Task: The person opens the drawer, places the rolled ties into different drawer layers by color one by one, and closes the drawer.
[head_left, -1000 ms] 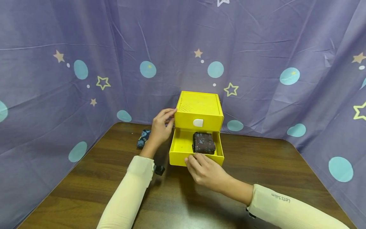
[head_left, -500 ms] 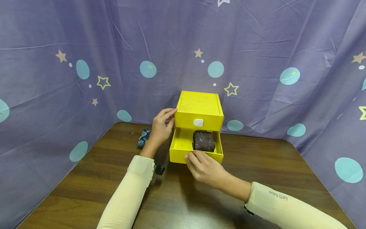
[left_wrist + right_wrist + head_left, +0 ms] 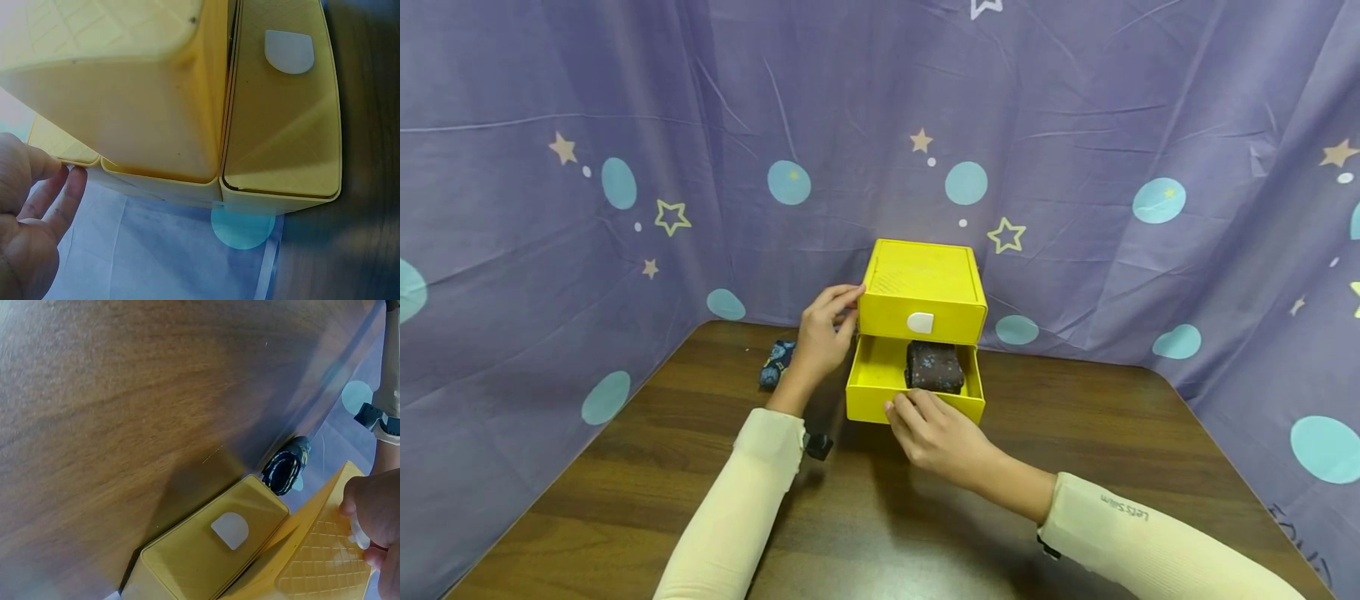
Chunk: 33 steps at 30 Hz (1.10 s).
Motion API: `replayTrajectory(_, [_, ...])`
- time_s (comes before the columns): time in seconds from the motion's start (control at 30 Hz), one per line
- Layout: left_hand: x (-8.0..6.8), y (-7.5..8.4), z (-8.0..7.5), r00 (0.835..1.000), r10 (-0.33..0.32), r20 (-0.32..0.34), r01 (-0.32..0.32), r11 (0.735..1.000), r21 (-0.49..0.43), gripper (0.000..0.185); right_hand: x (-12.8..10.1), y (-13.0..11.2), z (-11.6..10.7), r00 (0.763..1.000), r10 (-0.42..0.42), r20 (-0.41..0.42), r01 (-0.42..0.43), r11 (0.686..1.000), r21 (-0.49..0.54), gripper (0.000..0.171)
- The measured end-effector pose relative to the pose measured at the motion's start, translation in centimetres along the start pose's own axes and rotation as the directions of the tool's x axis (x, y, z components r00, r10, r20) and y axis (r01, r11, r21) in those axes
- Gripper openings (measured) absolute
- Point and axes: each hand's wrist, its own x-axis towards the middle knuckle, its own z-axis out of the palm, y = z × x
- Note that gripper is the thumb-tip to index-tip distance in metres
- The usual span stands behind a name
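A yellow drawer cabinet [image 3: 925, 271] stands at the back of the table, its middle drawer [image 3: 867, 404] pulled partway out. In that drawer, towards the right, lies a folded dark brown cloth [image 3: 934, 367] with a small blue print. My right hand [image 3: 936, 437] is at the drawer's front; the right wrist view shows its thumb and fingers pinching the white handle [image 3: 358, 534]. My left hand [image 3: 825, 333] rests its fingertips against the cabinet's left front edge, fingers fairly straight. Partly behind the left hand lies a rolled navy cloth [image 3: 777, 360] with a light blue pattern.
The upper drawer, with a white handle [image 3: 920, 322], is closed, and so is the bottom drawer [image 3: 284, 125] in the left wrist view. The brown wooden table [image 3: 1075, 450] reaches back to a purple curtain [image 3: 1060, 125] printed with stars and dots.
The middle drawer has slid a little way back into the cabinet, with the brown cloth in it and my right hand on its front. The left hand stays where it was.
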Motion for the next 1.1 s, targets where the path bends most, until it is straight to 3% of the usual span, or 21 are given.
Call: replayTrajectory(1.1, [0.1, -0.2, 0.1, 1.000, 0.011, -0.004, -0.011, 1.000, -0.003, 0.038, 0.1, 0.6, 1.4, 0.999, 0.037, 0.033, -0.036, 0.999, -0.013, 0.036])
